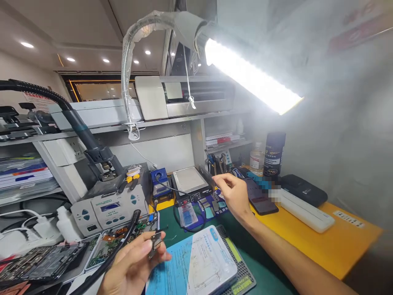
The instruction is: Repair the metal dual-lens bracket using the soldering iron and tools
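Note:
My left hand is closed around a small dark, metallic part, pinched between thumb and fingertips above a blue-and-white box. A thin pale strand sticks out near that part. Farther forward, my right hand is raised over the back of the mat, thumb and index finger pinched on a slim dark tool that points up and to the left. Blur hides the tool's exact kind. The box lies on a grey perforated mat on the green work mat.
A grey soldering station stands left, with circuit boards in trays before it. Behind are a flat heating plate and a tool holder. A phone, white bar, bottle and black can stand right. A bright lamp hangs overhead.

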Motion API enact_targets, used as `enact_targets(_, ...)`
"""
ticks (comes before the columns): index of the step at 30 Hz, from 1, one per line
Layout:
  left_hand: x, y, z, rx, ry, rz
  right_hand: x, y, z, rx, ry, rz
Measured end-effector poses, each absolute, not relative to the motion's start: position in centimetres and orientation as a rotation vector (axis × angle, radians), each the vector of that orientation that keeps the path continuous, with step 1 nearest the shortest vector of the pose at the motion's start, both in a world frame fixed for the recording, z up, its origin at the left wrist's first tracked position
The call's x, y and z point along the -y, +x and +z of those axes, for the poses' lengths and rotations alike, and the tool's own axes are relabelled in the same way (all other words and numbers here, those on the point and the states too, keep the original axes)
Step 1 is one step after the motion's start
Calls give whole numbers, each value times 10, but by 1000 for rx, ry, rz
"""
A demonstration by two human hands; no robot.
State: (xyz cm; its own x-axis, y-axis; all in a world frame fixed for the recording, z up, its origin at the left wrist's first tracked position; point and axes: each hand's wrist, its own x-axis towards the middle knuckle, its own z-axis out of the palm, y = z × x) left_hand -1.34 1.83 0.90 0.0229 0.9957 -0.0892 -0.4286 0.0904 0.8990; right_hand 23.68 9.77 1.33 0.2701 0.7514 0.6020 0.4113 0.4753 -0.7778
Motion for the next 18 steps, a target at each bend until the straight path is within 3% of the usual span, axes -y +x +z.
enact_targets(7,-28,-16,4,-914,774,1248,-132,259,-5,1509,-1418,404)
enact_targets(18,-31,-43,4,-877,567,1441,-119,240,-7,1412,-1473,164)
